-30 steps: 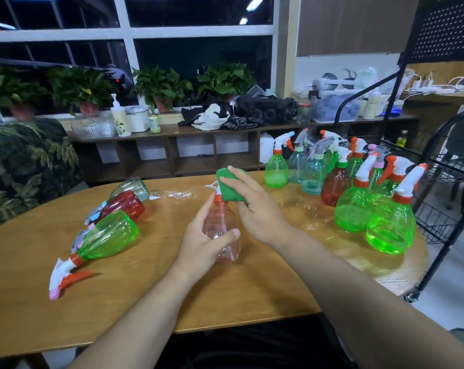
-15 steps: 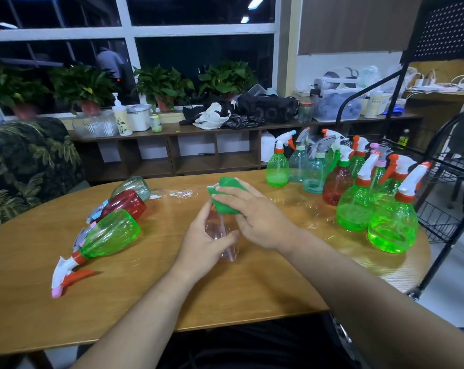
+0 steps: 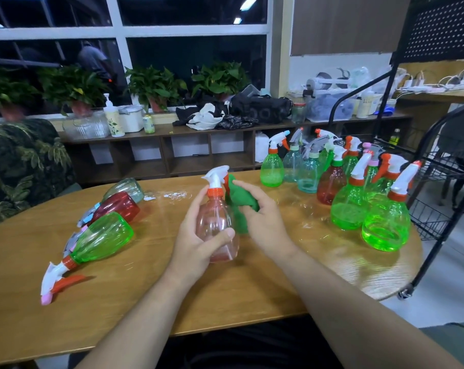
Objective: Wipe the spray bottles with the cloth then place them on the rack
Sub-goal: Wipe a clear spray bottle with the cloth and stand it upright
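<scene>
My left hand (image 3: 199, 235) grips a clear pink spray bottle (image 3: 216, 217) upright above the wooden table (image 3: 252, 296); its white trigger head and orange collar show above my fingers. My right hand (image 3: 262, 217) holds a bunched green cloth (image 3: 240, 203) pressed against the bottle's right side. Several upright spray bottles, green (image 3: 386, 222), red (image 3: 330, 182) and teal (image 3: 309, 171), stand grouped at the table's right end. Three bottles lie on their sides at the left: a green one (image 3: 100, 239), a red one (image 3: 116, 207) and a clear one (image 3: 124, 186).
A black wire rack (image 3: 438, 182) stands just beyond the table's right edge. A low shelf (image 3: 172, 145) with potted plants, jars and bags runs along the window behind. A leaf-patterned chair (image 3: 23, 166) sits at the far left.
The cloth has slid from the bottle's spray head down to its right side, leaving the white trigger uncovered. My left hand has kept its grip on the bottle body.
</scene>
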### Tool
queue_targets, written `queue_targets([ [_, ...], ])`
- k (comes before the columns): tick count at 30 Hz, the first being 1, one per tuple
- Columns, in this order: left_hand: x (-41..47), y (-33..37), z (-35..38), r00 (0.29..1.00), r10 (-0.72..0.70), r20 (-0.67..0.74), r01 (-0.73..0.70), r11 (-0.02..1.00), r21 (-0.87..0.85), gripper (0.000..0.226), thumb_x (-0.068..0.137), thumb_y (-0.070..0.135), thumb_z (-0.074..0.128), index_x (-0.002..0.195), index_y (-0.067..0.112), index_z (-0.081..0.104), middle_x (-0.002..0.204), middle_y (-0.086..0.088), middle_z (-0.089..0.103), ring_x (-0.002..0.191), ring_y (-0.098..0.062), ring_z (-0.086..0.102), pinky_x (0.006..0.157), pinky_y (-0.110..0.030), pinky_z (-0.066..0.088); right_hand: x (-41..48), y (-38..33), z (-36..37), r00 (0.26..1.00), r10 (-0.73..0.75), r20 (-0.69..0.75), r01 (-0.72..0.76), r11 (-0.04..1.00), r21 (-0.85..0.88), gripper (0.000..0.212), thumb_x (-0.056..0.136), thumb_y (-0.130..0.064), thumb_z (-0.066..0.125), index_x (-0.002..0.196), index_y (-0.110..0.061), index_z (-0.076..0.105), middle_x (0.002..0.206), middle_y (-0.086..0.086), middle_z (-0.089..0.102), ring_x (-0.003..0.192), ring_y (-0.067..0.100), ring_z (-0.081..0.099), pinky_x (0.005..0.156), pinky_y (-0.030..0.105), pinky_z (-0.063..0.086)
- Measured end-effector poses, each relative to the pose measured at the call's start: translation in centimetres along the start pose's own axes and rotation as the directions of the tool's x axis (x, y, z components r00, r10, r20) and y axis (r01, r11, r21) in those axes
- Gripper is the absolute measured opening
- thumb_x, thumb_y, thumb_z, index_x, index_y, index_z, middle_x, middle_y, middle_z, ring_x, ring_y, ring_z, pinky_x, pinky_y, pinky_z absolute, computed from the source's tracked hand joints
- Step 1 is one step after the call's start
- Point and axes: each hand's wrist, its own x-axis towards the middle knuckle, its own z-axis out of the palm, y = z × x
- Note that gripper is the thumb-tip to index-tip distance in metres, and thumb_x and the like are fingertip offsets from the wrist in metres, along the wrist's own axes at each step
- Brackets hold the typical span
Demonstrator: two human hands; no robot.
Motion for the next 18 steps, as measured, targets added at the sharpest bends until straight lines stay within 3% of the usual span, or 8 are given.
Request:
queue_targets([
  [4,-0.2,-0.2,-0.4,0.999,-0.023,0.040,0.024,0.999,-0.033,0.093,0.076,0.023,0.087,0.158,0.031,0.044,0.142,-0.011,0.066,0.124,-0.033,0.066,0.105,-0.046,0.054,1.3,-0.4,-0.2,0.983,0.179,-0.043,-0.162,0.952,0.260,0.058,0.097,0.013,0.054,0.132,-0.029,0.073,0.132,-0.001,0.075,0.125,0.022,0.069,0.114,0.052,0.052],
  [6,-0.3,-0.1,-0.5,0.997,-0.030,0.065,0.032,0.999,-0.034,0.096,0.075,0.027,0.086,0.160,0.027,0.043,0.144,-0.012,0.065,0.129,-0.033,0.064,0.108,-0.042,0.052,1.9,-0.8,-0.6,0.969,0.244,0.033,-0.231,0.857,0.461,0.056,0.097,0.013,0.049,0.135,-0.021,0.071,0.132,0.011,0.074,0.126,0.035,0.069,0.113,0.057,0.051],
  [8,-0.2,-0.2,-0.5,0.997,-0.038,0.063,0.040,0.999,-0.036,0.097,0.074,0.027,0.084,0.161,0.023,0.042,0.147,-0.009,0.064,0.134,-0.029,0.062,0.108,-0.036,0.050,2.3,-1.4,-0.7,0.965,0.239,0.109,-0.260,0.803,0.537,0.055,0.096,0.013,0.046,0.137,-0.016,0.069,0.132,0.017,0.073,0.126,0.039,0.068,0.110,0.056,0.053],
  [12,-0.1,-0.4,-0.6,0.999,-0.031,0.022,0.031,0.999,-0.028,0.092,0.075,0.022,0.084,0.158,0.027,0.044,0.144,-0.004,0.066,0.132,-0.025,0.064,0.106,-0.033,0.051,1.5,-1.4,-0.3,0.991,0.126,0.046,-0.134,0.943,0.304,0.055,0.088,0.011,0.055,0.123,-0.025,0.078,0.129,0.003,0.075,0.125,0.030,0.068,0.112,0.056,0.052],
  [16,-0.3,0.0,-0.3,0.999,-0.028,0.015,0.029,1.000,-0.004,0.087,0.078,0.007,0.077,0.157,0.019,0.043,0.136,0.013,0.070,0.124,-0.010,0.067,0.098,-0.019,0.051,0.6,-0.9,-1.2,0.996,0.071,0.058,-0.078,0.988,0.130,0.057,0.087,0.018,0.051,0.119,-0.022,0.079,0.123,-0.004,0.077,0.118,0.022,0.070,0.106,0.050,0.057],
  [18,-0.2,-0.2,-0.2,0.999,-0.035,0.003,0.035,0.999,-0.002,0.088,0.078,0.009,0.078,0.157,0.021,0.044,0.136,0.015,0.070,0.123,-0.008,0.068,0.096,-0.019,0.052,0.4,-0.9,-1.9,0.996,0.053,0.066,-0.059,0.993,0.103,0.058,0.087,0.019,0.051,0.118,-0.020,0.079,0.121,-0.005,0.077,0.116,0.018,0.070,0.102,0.042,0.059],
])
